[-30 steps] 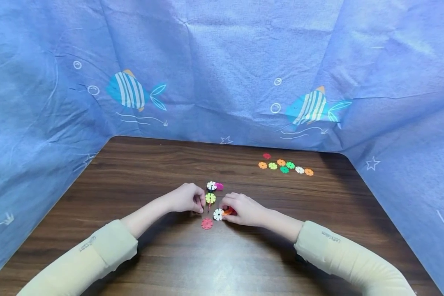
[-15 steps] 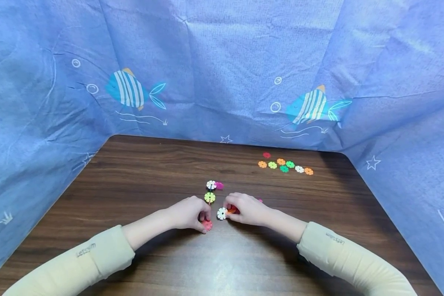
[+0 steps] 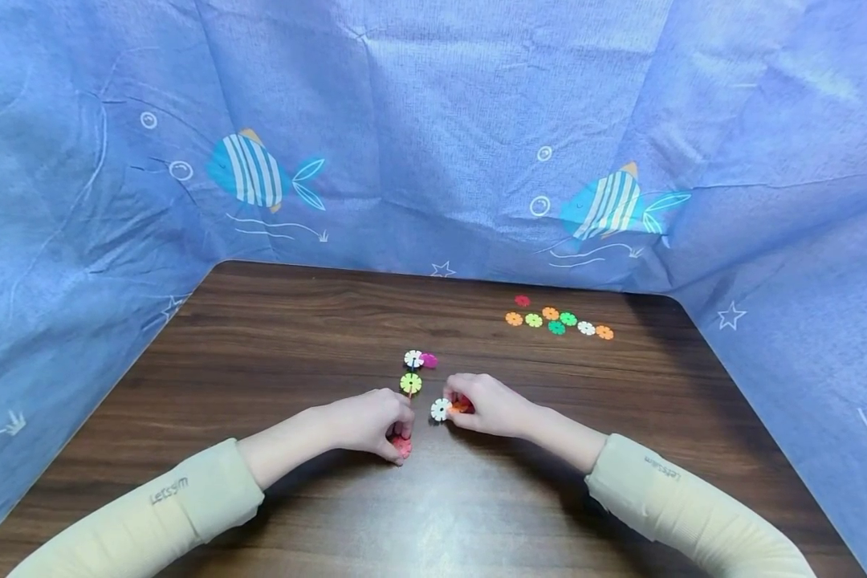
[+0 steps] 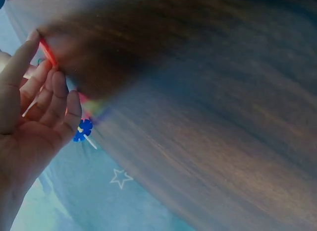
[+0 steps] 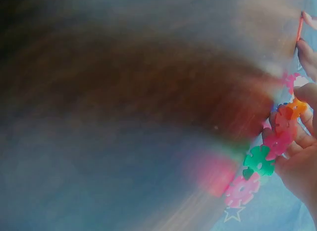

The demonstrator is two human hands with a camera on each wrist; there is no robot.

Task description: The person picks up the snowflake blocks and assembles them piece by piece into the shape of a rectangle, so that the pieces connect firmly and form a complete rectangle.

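My left hand (image 3: 372, 421) pinches a coral-red notched plastic disc (image 3: 402, 445) between thumb and fingers; in the left wrist view this red disc (image 4: 48, 52) shows edge-on at the fingertips. My right hand (image 3: 487, 405) grips a chain of interlocked discs. A white disc (image 3: 441, 409) sticks out on the chain's left side, beside an orange one (image 3: 460, 407). In the right wrist view, coral, pink and green discs (image 5: 259, 160) run through the palm, with a light pink disc (image 5: 241, 189) at the end. Another joined piece, with a yellow-green disc (image 3: 411, 383), stands just beyond the left hand.
That joined piece also has a white disc (image 3: 413, 359) and a magenta disc (image 3: 429, 360). Several loose discs, including a dark green one (image 3: 556, 327) and a red one (image 3: 523, 301), lie at the back right of the wooden table (image 3: 296, 321). A blue fish-print cloth (image 3: 433, 120) hangs behind.
My left hand has come nearer from beside the yellow-green disc and taken hold of the coral-red disc on the table. The right hand has shifted slightly right with its chain.
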